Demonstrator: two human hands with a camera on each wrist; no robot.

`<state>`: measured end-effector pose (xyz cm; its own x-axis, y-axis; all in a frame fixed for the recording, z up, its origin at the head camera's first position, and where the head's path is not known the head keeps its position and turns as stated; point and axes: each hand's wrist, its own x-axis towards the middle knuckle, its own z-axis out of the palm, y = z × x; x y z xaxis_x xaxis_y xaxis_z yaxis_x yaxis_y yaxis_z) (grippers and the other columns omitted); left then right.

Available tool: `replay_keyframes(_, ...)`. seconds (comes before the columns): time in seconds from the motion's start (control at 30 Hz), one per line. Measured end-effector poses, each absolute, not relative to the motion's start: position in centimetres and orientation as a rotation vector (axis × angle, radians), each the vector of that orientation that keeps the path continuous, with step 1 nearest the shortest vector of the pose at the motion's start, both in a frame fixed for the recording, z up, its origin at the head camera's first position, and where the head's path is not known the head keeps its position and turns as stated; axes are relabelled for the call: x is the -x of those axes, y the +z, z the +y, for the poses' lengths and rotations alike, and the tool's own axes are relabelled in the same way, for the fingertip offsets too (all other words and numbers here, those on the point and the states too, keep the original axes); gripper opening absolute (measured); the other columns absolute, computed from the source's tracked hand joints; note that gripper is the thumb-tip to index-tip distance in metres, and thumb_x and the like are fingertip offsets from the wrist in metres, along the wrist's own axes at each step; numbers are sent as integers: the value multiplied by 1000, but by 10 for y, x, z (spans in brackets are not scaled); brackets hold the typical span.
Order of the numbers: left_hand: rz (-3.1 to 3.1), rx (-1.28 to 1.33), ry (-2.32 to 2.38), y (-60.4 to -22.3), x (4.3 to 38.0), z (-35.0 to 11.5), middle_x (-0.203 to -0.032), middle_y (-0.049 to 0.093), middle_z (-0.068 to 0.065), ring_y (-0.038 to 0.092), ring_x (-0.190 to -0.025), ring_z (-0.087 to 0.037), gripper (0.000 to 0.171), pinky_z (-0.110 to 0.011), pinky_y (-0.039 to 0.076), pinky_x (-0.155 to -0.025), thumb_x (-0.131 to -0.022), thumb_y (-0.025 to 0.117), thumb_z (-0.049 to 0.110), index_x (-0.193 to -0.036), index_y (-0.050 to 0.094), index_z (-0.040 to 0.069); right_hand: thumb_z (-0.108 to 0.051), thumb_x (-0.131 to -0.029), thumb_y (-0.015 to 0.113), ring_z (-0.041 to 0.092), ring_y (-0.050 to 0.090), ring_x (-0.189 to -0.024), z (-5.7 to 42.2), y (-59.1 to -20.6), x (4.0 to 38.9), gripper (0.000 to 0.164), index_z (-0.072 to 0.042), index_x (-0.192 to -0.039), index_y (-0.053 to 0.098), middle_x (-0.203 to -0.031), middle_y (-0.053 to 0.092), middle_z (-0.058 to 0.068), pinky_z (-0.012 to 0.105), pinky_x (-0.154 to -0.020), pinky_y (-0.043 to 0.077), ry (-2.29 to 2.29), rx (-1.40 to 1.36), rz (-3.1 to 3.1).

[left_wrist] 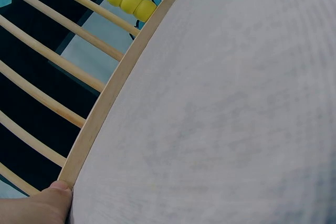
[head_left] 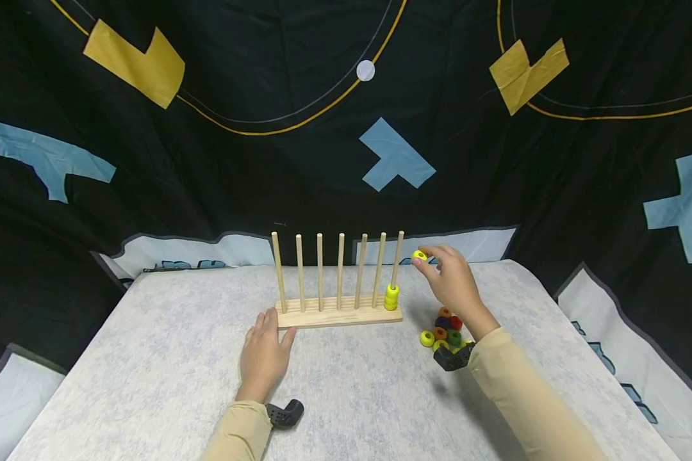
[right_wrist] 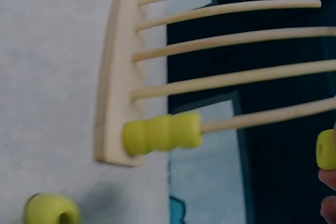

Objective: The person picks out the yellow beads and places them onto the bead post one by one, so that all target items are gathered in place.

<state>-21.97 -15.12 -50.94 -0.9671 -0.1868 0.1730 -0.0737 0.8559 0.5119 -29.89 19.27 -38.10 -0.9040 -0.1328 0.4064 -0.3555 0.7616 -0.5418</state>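
The left hand (head_left: 263, 352) lies flat on the surface (head_left: 150, 371), fingers straight and relaxed, fingertips touching the left end of the wooden peg rack (head_left: 339, 315). The left wrist view shows only one fingertip against the rack's base corner; the rest of the hand is cut off at the frame edge. The rack carries seven upright pegs. The rightmost peg (head_left: 397, 256) holds a stack of yellow beads (head_left: 391, 297) resting on the base; the right wrist view resolves this stack as three beads, a count that is hard to make out in the head view.

The right hand (head_left: 453, 282) is raised just right of the rightmost peg's top. Its grip pinches a yellow bead (head_left: 419, 256) between the fingertips; the bead is round, bright yellow and near the peg tip without touching it. In the right wrist view this bead is cut off at the right frame edge.

Loose beads (head_left: 445, 328) in yellow, orange, red, green and a dark colour lie on the surface below the right hand, partly hidden by the wrist and its black camera mount (head_left: 453, 358).
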Motion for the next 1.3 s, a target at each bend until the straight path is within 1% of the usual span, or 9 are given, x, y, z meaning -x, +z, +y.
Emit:
replay_keyframes(0.2, -2820, -197, -762, -510, 220, -152, -158, 33, -24, 22, -151, -38, 73, -51, 16, -126, -101, 54, 39, -153, 27, -5, -35, -98, 63, 24, 55, -93, 177, -358, 301, 44, -12, -135, 61, -122, 61, 9, 35, -76, 50, 942, -353, -2461)
replay_keyframes(0.33, -2816, -193, -760, -511, 221, -152, -158, 33, -24, 23, -151, -39, 74, -51, 16, -126, -101, 53, 40, -153, 27, -5, -34, -99, 62, 26, 56, -96, 168, -345, 303, 44, -10, -135, 61, -123, 61, 10, 34, -76, 50, 972, -377, -2394)
replay_keyframes(0.5, -2816, -192, -758, -511, 221, -153, -158, 33, -24, 23, -151, -38, 74, -51, 17, -125, -101, 54, 40, -153, 27, -5, -32, -98, 64, 25, 56, -94, 159, -336, 304, 44, -9, -135, 61, -121, 62, 9, 33, -74, 49, 979, -421, -2384)
replay_keyframes(0.67, -2817, -196, -757, -511, 221, -153, -157, 34, -24, 24, -151, -38, 74, -51, 17, -125, -101, 53, 41, -153, 28, -5, -31, -97, 66, 24, 56, -92, 155, -334, 304, 45, -10, -136, 61, -123, 63, 9, 32, -70, 48, 966, -421, -2414)
replay_keyframes(0.83, -2815, -196, -763, -511, 221, -153, -157, 34, -25, 24, -151, -39, 74, -51, 17, -125, -101, 54, 40, -153, 27, -5, -32, -96, 67, 26, 56, -94, 154, -335, 305, 46, -9, -135, 61, -125, 64, 9, 32, -72, 46, 954, -407, -2444)
replay_keyframes(1.0, -2811, -195, -760, -511, 221, -152, -157, 34, -25, 24, -151, -39, 74, -51, 17, -125, -101, 54, 40, -153, 28, -5, -32, -95, 69, 30, 57, -98, 155, -336, 304, 46, -10, -134, 62, -126, 65, 9, 34, -75, 48, 957, -415, -2459)
replay_keyframes(1.13, -2809, -195, -753, -511, 221, -152, -157, 35, -25, 25, -151, -39, 73, -51, 18, -125, -101, 54, 40, -153, 29, -5, -31, -95, 69, 26, 57, -96, 156, -337, 304, 45, -11, -134, 62, -128, 64, 8, 33, -75, 50, 955, -420, -2473)
replay_keyframes(1.3, -2810, -196, -756, -512, 221, -152, -157, 34, -24, 24, -151, -38, 73, -51, 18, -125, -101, 54, 40, -153, 28, -5, -33, -95, 68, 22, 56, -91, 156, -337, 305, 45, -12, -134, 63, -128, 64, 7, 32, -71, 50, 948, -423, -2488)
